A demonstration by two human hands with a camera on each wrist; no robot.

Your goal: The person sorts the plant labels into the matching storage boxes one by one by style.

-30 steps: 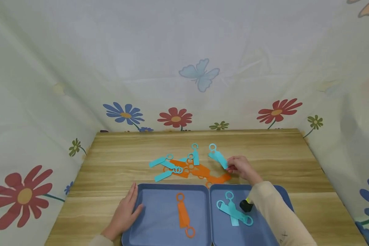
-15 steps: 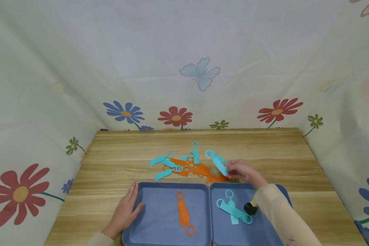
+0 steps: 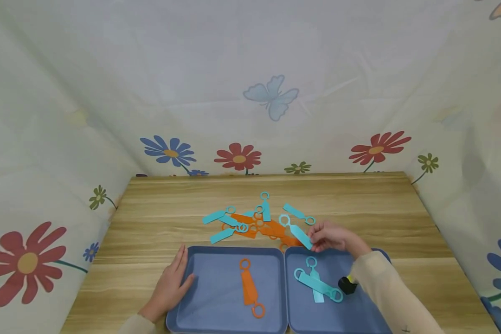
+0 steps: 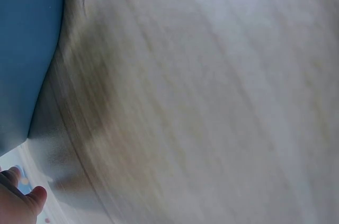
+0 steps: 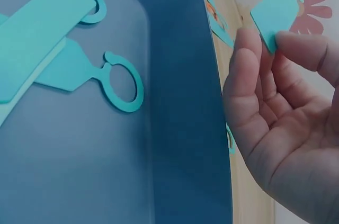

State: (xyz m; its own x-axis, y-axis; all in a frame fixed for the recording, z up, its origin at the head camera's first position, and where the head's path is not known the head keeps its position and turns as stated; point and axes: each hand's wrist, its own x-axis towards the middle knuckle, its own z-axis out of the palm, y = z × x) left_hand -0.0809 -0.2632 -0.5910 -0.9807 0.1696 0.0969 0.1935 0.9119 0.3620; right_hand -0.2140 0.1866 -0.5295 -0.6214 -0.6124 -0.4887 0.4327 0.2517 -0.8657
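My right hand (image 3: 330, 236) pinches the flat end of a turquoise tag with a ring (image 3: 299, 234) between thumb and fingers, over the back edge of the right blue tray (image 3: 338, 320). The right wrist view shows this tag (image 5: 275, 13) by its corner. Turquoise tags (image 3: 317, 284) lie crossed in the right tray. My left hand (image 3: 169, 283) rests with fingers extended at the left side of the left blue tray (image 3: 208, 297), which holds orange tags (image 3: 249, 290). Behind the trays lies a mixed pile of turquoise tags (image 3: 222, 235) and orange tags (image 3: 273, 227).
A lone turquoise tag (image 3: 294, 211) lies to the right of the pile. The wooden table (image 3: 150, 195) reaches back to a flowered cloth wall (image 3: 192, 93). A black item with a yellow part (image 3: 348, 285) shows at the right wrist, over the right tray.
My right hand has drawn the turquoise tag toward the right tray, apart from another turquoise tag that stays on the table. The left hand has kept its place.
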